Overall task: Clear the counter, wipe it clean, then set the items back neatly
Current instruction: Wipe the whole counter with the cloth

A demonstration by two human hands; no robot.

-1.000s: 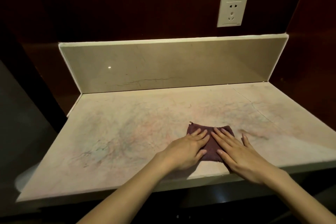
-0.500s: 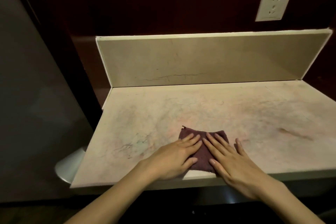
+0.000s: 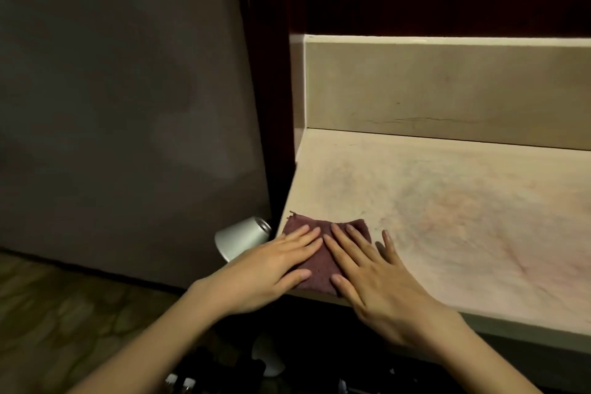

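Both hands flat, fingers straight, pressing cloth (image 3: 323, 253) down. Left hand (image 3: 271, 269) and right hand (image 3: 377, 278) side by side, fingertips almost touching.

Cloth under both palms, at near left corner of counter (image 3: 447, 217).

Risk: cloth right at edge. Push more to left, it slips off. Left hand could bump white round thing (image 3: 241, 237) just left of it, maybe a lamp, too dim to tell.

Count: two hands, one cloth, one counter, one white thing.

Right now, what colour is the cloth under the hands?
Dull purple-maroon cloth, seen in the head view.
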